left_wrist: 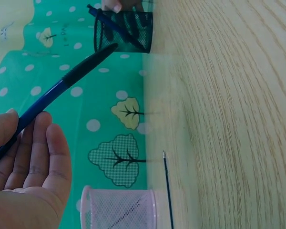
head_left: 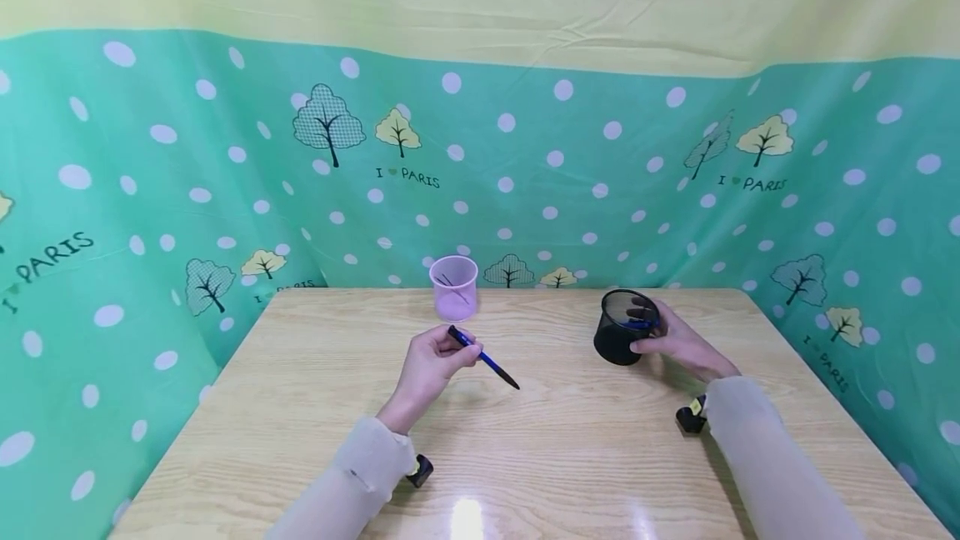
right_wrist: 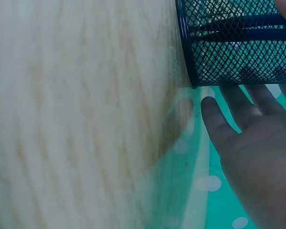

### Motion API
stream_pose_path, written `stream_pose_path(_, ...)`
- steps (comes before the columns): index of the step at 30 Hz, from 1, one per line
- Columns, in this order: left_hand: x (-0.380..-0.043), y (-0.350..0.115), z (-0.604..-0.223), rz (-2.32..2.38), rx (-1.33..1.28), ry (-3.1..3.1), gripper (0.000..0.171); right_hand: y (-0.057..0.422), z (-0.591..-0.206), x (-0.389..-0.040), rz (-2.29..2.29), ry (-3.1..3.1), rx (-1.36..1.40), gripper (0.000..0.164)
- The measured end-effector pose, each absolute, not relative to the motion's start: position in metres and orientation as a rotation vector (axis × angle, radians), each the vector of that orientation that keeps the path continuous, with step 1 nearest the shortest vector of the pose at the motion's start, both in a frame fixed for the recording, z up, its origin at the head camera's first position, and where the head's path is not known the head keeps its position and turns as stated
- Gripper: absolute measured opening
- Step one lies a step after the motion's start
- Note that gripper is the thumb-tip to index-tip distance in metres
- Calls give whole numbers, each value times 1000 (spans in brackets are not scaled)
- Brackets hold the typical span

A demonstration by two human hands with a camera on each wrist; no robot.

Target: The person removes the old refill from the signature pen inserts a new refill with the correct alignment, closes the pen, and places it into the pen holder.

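Note:
My left hand (head_left: 431,369) pinches a blue pen with black ends (head_left: 487,359) between thumb and fingers, above the table. The pen slants down to the right in the head view. On the right, my right hand (head_left: 678,344) grips a black mesh pen holder (head_left: 617,344), thumb at the near side and fingers behind the mesh. A blue pen (left_wrist: 117,28) leans inside that holder. Behind my left hand stands a pink mesh pen holder (head_left: 454,307) with thin dark sticks in it. In the left wrist view, a thin dark rod like a pen refill (left_wrist: 167,181) appears beside the pink holder.
The light wood table (head_left: 555,448) reaches back to a green dotted curtain (head_left: 525,157), which also hangs along both sides. A small black wrist camera (head_left: 422,471) sits under the left cuff, and another wrist camera (head_left: 690,418) beside the right cuff.

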State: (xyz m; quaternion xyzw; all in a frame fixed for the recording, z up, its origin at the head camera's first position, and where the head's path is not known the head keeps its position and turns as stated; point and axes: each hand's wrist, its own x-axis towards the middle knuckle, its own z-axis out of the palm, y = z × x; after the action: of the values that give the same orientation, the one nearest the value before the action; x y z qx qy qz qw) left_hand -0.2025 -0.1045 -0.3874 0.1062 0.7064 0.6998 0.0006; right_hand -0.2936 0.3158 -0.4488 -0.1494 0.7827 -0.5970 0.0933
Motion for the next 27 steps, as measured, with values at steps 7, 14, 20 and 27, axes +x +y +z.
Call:
stream_pose_path(7, -203, -104, -387, 2208, 334, 2221, 16, 315, -448, -296, -1762, 2331, -482, 99)
stream_pose_path(14, -202, -103, -387, 2190, 318, 2235, 16, 316, -450, -297, -1760, 2325, -476, 99)
stream_pose_path(20, -213, -103, -404, 2203, 306, 2229, 17, 315, -451, -297, -1741, 2347, -452, 101)
stream_pose_path(27, -219, -102, -414, 2221, 305, 2230, 17, 314, -452, -295, -1754, 2356, -411, 101)
